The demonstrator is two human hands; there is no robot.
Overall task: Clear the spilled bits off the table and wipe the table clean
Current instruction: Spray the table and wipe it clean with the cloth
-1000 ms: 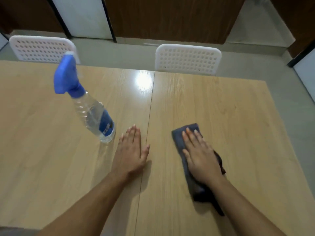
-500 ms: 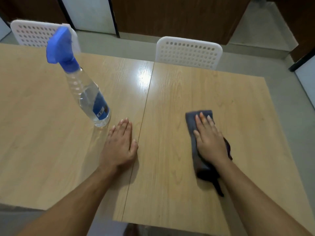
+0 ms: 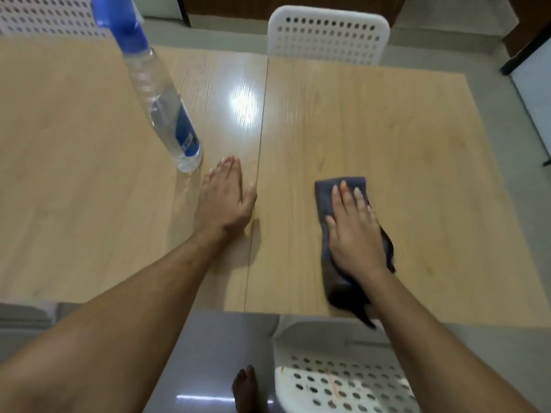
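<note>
My right hand (image 3: pixel 354 231) presses flat on a dark grey cloth (image 3: pixel 331 192) spread on the right half of the light wooden table (image 3: pixel 402 138). The cloth's rear end trails past the near table edge. My left hand (image 3: pixel 225 198) lies flat and empty on the table, just left of the seam between the two tabletops. A clear spray bottle with a blue trigger head (image 3: pixel 161 105) stands beside my left fingertips. I see no loose bits on the wood.
A white perforated chair (image 3: pixel 328 34) stands at the far side, another (image 3: pixel 44 16) at the far left. A third white chair (image 3: pixel 343 371) is under the near edge, with a bare foot (image 3: pixel 247 389) on the grey floor beside it.
My right hand has slid the cloth to the right and then back toward the near edge. The view tilted down, bringing the near edge, a chair and a foot into sight. The left hand stayed flat.
</note>
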